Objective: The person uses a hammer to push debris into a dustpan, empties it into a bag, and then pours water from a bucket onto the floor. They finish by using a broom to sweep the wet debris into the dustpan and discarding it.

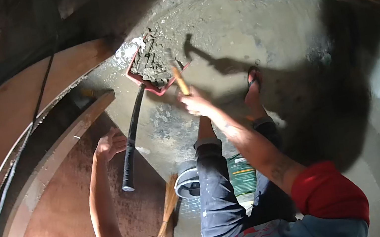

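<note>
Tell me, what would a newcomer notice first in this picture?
The red dustpan heaped with grey rubble on the concrete floor, upper centre, draws the eye first. The right hand grips a wooden-handled tool over it, while the left hand is beside the pan's long black handle.

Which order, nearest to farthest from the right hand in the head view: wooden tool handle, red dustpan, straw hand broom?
1. wooden tool handle: gripped in the right hand.
2. red dustpan: just ahead, to the left.
3. straw hand broom: well back, lower left in view.
</note>
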Motion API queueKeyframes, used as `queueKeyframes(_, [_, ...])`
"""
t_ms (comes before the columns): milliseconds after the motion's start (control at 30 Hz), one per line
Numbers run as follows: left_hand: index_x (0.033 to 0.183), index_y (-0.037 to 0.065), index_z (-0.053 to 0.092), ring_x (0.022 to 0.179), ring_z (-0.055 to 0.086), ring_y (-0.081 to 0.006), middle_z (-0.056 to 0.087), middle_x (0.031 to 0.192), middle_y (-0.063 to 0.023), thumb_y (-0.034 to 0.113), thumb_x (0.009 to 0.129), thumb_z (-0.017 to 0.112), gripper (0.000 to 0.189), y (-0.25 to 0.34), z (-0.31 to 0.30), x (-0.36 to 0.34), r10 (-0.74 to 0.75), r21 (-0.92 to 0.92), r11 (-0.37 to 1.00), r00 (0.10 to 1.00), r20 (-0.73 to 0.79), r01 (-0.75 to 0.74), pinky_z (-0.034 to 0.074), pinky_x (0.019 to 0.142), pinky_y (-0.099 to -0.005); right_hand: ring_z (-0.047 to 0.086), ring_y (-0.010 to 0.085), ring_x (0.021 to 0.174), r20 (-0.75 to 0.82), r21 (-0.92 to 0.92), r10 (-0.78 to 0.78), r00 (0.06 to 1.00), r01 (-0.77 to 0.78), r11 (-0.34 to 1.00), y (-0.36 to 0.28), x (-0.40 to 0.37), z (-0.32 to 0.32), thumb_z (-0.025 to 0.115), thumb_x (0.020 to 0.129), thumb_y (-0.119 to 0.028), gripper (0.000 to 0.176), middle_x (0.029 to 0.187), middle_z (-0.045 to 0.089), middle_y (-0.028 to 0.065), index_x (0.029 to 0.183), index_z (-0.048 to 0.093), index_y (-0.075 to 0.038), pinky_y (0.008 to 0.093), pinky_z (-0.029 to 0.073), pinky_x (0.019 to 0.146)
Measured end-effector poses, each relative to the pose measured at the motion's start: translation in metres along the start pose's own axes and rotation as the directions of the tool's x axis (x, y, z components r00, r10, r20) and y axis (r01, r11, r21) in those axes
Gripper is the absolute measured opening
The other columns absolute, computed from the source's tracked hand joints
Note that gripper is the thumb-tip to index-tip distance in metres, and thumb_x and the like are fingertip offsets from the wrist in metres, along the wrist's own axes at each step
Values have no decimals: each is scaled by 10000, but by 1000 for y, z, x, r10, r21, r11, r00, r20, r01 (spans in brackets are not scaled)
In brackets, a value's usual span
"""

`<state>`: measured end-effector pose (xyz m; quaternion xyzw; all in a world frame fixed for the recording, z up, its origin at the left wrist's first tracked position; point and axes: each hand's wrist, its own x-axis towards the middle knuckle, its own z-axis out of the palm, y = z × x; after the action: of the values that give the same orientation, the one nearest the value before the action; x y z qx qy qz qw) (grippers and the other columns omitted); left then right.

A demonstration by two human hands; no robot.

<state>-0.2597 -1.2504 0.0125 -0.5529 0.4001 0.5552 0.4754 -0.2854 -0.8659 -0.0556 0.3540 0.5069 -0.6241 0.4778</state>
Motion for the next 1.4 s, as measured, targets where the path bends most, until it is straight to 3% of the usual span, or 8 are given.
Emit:
queueKeyframes(100, [1241, -25, 392, 883, 566, -333, 523, 1075, -201, 398, 876, 545, 579, 27, 30, 31, -284, 61, 958, 886, 366, 281, 483, 821, -474, 422, 116, 378, -222, -191, -240, 945, 199, 961, 63, -32, -82, 567, 784, -123, 295, 588, 462, 17, 1039, 427, -81, 282, 356, 326])
queueKeyframes(167, [1075, -24, 493, 663, 582, -251, 565, 838, -152, 403, 870, 549, 477, 35, 119, 27, -217, 292, 929, 974, -71, 228, 524, 603, -384, 441, 137, 384, -290, -78, -177, 941, 161, 984, 65, -88, -122, 568, 767, -115, 252, 591, 475, 31, 978, 441, -64, 299, 379, 337])
queueKeyframes(300, [656, 73, 514, 399, 478, -177, 476, 477, -40, 288, 795, 651, 290, -3, 129, 100, 117, 451, 866, 965, 234, -214, 416, 417, -307, 445, 133, 391, -396, 349, -10, 918, 160, 923, 67, -199, -172, 527, 775, -68, 139, 557, 425, 19, 886, 444, -76, 284, 362, 327])
queueKeyframes(333, [636, 68, 545, 387, 473, -164, 495, 479, -40, 247, 798, 638, 259, -23, 84, 175, -54, 683, 718, 990, -133, 132, 402, 409, -305, 348, 85, 374, -385, 457, 126, 914, 70, 887, 83, -218, -187, 498, 773, -47, 234, 552, 376, -6, 983, 418, -114, 237, 299, 319])
queueKeyframes(600, [870, 12, 536, 511, 417, -100, 402, 631, 15, 203, 801, 607, 216, -90, 128, 10, 166, 422, 849, 918, 361, -319, 378, 454, -255, 330, 51, 477, -285, 921, 71, 956, 252, 297, 247, -309, -214, 539, 807, -37, 184, 622, 350, -70, 887, 479, -192, 211, 284, 403])
queueKeyframes(1000, [729, 109, 431, 397, 387, -75, 374, 535, 37, 140, 816, 581, 176, -154, 263, -133, 123, 855, 412, 949, 291, -316, 355, 354, -239, 366, 44, 492, -331, 888, -124, 936, 264, -377, 441, -351, -95, 542, 833, -51, 112, 620, 389, -55, 925, 512, -108, 190, 302, 413])
queueKeyframes(1167, [746, 112, 408, 373, 372, -66, 352, 526, 42, 95, 794, 579, 179, -207, 298, -228, 15, 924, 205, 945, 326, -322, 318, 322, -247, 368, 42, 477, -374, 908, -405, 834, 240, -344, 493, -405, -36, 503, 871, -79, 193, 627, 380, -44, 1062, 474, -84, 195, 300, 413])
queueKeyframes(1400, [754, 103, 425, 343, 364, -88, 362, 510, 34, 75, 799, 586, 169, -265, 368, -337, -126, 950, -256, 980, 151, -179, 320, 301, -271, 385, 51, 470, -520, 830, -116, 846, 469, -302, 490, -554, 104, 548, 821, -55, 321, 635, 403, -20, 1115, 422, -87, 209, 364, 411])
